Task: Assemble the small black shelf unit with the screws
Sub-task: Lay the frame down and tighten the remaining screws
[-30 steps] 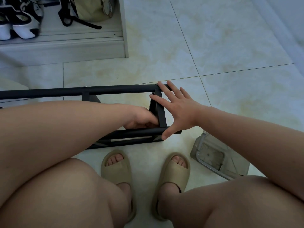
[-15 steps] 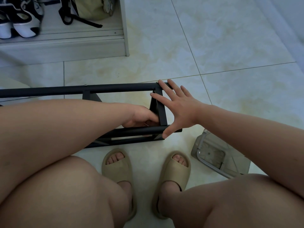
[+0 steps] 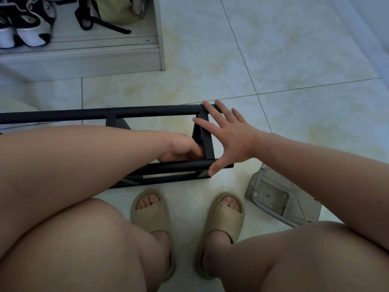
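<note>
The black metal shelf frame (image 3: 147, 112) lies on its side on the tiled floor in front of my knees. My right hand (image 3: 227, 135) lies flat and spread against its right end, fingers on the far bar, thumb on the near bar. My left hand (image 3: 181, 148) reaches inside the frame with curled fingers at the base of the end upright (image 3: 207, 140); what they hold is hidden. A silver screw head (image 3: 110, 107) shows on the far bar, another at the far right corner (image 3: 201, 103).
A clear plastic container (image 3: 280, 199) lies on the floor to the right of my feet in beige slippers (image 3: 149, 209). A low white cabinet ledge (image 3: 84, 57) with sneakers (image 3: 27, 28) and a bag (image 3: 115, 11) stands at the far left. My knees fill the foreground.
Nothing has visibly changed apart from a small shift of the camera; both hands stay in the same place on the frame.
</note>
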A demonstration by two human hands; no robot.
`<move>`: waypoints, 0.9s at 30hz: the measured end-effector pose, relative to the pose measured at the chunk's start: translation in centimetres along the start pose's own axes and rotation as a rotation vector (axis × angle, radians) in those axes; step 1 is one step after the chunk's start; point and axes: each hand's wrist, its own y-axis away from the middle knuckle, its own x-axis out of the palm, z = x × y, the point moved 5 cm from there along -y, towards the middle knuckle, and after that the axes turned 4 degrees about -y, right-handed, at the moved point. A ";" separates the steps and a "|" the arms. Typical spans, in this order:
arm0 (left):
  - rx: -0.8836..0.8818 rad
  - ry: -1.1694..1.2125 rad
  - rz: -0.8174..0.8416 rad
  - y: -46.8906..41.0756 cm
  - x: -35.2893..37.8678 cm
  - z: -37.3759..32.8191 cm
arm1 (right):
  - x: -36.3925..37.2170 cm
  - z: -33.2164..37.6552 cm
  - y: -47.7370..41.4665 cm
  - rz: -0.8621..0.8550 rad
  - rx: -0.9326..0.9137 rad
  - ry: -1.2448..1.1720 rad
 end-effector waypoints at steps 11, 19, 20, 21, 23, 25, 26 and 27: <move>0.050 -0.016 -0.097 -0.1 0.0 -0.6 | -0.2 0.2 0.1 0.007 0.002 -0.010; 0.063 0.039 -0.025 -0.2 0.0 -0.3 | -0.1 0.2 0.1 0.014 0.005 -0.008; 0.059 0.052 -0.005 -0.2 0.1 -0.2 | -0.1 0.2 0.1 0.014 0.004 -0.009; 0.052 0.052 0.013 -0.2 0.2 -0.2 | -0.1 0.2 0.1 0.013 0.003 -0.012; 0.018 0.019 0.020 -0.1 0.3 -0.1 | -0.1 0.2 0.1 0.011 0.002 -0.016; -0.007 0.001 0.000 -0.1 0.2 0.0 | -0.2 0.2 0.1 0.012 0.002 -0.015; -0.006 -0.002 -0.019 -0.2 0.0 0.0 | -0.2 0.2 0.2 0.012 0.003 -0.014; -0.002 -0.004 -0.040 -0.3 -0.1 -0.1 | -0.2 0.2 0.2 0.012 0.004 -0.013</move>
